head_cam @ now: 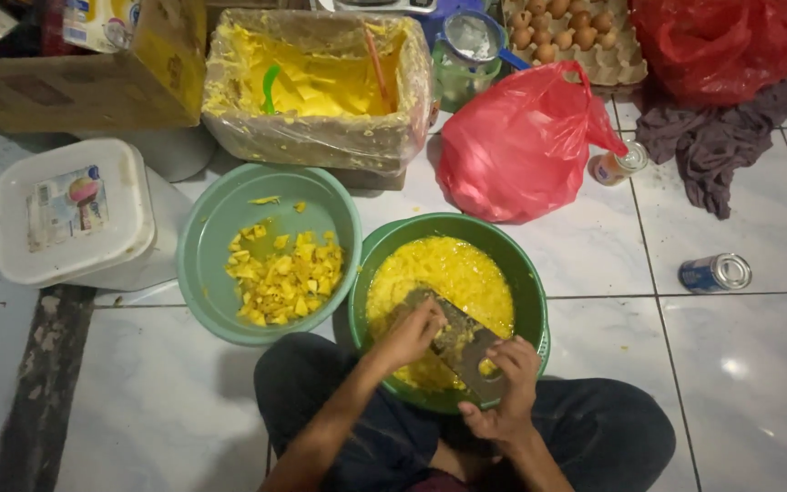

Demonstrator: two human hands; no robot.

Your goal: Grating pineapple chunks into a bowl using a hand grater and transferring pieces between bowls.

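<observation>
Grating yellow chunk, left hand point(409, 333) pinching it against grater point(455, 343) gripped by right hand point(505, 394) over dark-green bowl point(528, 282) at 6 o'clock; next move likely needs fresh chunk from pale bowl point(207, 228) at 9 o'clock.

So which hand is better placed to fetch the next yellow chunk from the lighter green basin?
Probably left. The left hand is on the side of the lighter green basin, while the right hand grips the grater handle over the darker green bowl.

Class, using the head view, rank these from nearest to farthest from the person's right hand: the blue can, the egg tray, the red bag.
From the right hand:
1. Red bag, straight ahead.
2. Blue can, lying off to the right, almost as near.
3. Egg tray, far back.
</observation>
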